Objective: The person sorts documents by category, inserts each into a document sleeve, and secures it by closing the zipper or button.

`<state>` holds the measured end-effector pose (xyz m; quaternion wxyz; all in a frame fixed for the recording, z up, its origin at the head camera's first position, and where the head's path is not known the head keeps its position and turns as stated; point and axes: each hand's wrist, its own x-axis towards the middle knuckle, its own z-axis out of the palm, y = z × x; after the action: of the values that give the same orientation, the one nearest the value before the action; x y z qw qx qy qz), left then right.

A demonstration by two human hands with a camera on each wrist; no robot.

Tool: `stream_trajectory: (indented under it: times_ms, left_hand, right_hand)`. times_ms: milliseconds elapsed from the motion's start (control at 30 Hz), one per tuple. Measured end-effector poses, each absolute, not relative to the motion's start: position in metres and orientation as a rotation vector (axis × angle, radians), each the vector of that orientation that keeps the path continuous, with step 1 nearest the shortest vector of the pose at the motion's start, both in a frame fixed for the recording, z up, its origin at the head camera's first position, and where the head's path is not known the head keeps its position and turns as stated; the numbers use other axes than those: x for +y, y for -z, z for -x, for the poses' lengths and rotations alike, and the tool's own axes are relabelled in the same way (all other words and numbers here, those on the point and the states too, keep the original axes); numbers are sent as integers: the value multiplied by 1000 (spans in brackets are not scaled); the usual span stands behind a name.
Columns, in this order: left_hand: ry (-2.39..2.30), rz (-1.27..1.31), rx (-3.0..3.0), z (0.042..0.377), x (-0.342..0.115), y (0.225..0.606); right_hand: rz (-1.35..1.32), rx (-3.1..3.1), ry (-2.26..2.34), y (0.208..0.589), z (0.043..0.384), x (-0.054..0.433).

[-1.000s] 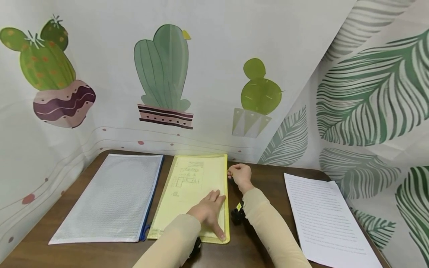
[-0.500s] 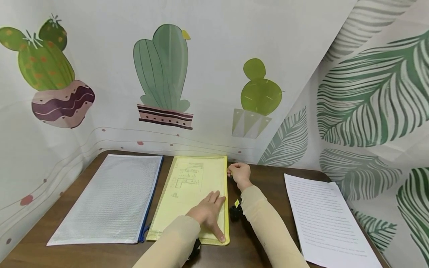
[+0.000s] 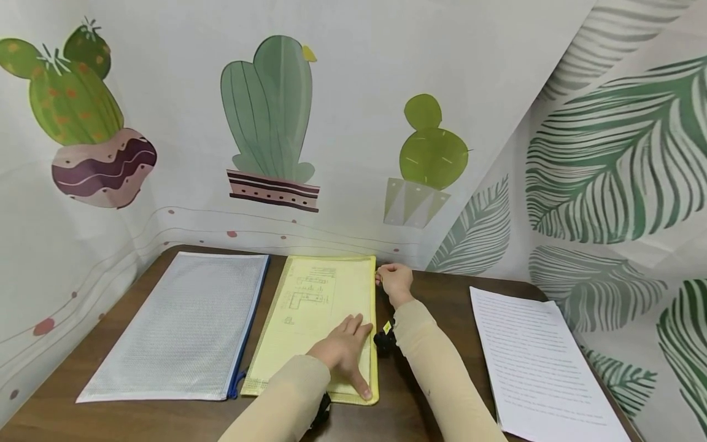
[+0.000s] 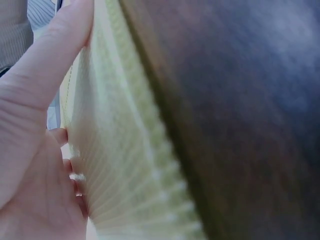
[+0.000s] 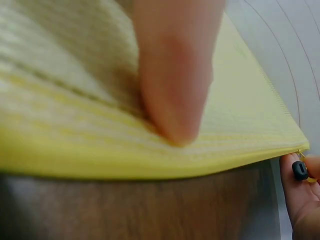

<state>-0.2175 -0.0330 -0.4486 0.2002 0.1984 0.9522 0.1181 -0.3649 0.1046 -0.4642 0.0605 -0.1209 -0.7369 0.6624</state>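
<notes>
A yellow mesh zip folder (image 3: 315, 344) lies flat on the table with a printed drawing sheet visible inside. My left hand (image 3: 345, 350) rests on its near right part, fingers straight and thumb spread toward the near edge. In the left wrist view, that thumb (image 4: 45, 65) lies against the mesh. Close to the folder's far right corner, my right hand (image 3: 396, 282) pinches a small yellow zipper pull (image 5: 311, 179). A small black piece (image 5: 300, 170) sits by those fingers in the right wrist view. The fingers partly hide the pull.
Left of the yellow folder lies a white mesh folder (image 3: 182, 331) with a blue zipper edge. A stack of printed paper (image 3: 541, 362) lies at the right of the brown table (image 3: 436, 374). A patterned curtain (image 3: 353, 123) stands behind the table.
My right hand has slid slightly away from me along the folder's right edge, toward its far corner. The left hand stays in place on the folder.
</notes>
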Motion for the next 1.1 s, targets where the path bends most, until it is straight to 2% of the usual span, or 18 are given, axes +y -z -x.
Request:
stream_trajectory:
  times_ms: [500,1100]
  left_hand:
    - [-315,-569,2662,218,-34,450]
    - [-305,-552,2686,216,-33,450]
  right_hand:
    - [384,-2217,-1992,461,374,102]
    - [288,-2243,-1972,449,378,105]
